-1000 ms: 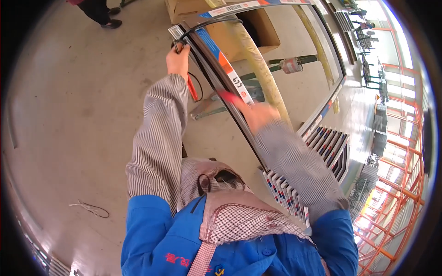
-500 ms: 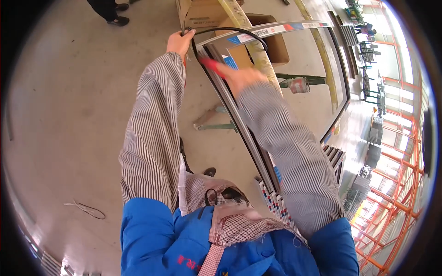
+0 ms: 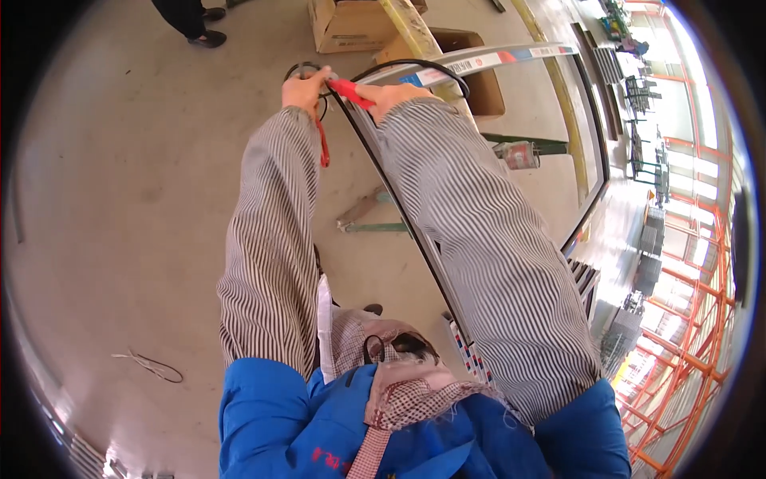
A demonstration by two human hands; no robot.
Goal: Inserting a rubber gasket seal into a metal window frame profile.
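Observation:
My left hand point(image 3: 303, 91) is closed on a thin black rubber strip point(image 3: 415, 61) at the frame's near-left corner. The strip loops to the right over the far rail. A red handle-like piece point(image 3: 324, 149) hangs below this hand; what it belongs to is hidden. My right hand point(image 3: 399, 97) is shut on a red-handled tool point(image 3: 349, 91), whose tip points at the left fingertips; its exact kind cannot be made out. Beneath both hands is a metal frame point(image 3: 427, 247), with a silver rail point(image 3: 479, 64) across its far side.
Cardboard boxes point(image 3: 351, 28) stand beyond the frame, beside a yellowish wrapped beam point(image 3: 408, 22). A green support point(image 3: 375, 227) is under the frame. Another person's legs point(image 3: 187, 17) are at the far left. A cord loop point(image 3: 152, 365) lies on the floor.
My right hand has moved up and left, bringing the red-handled tool to my left fingertips. My left hand has shifted slightly down and left, and the black strip is bent into a small loop there.

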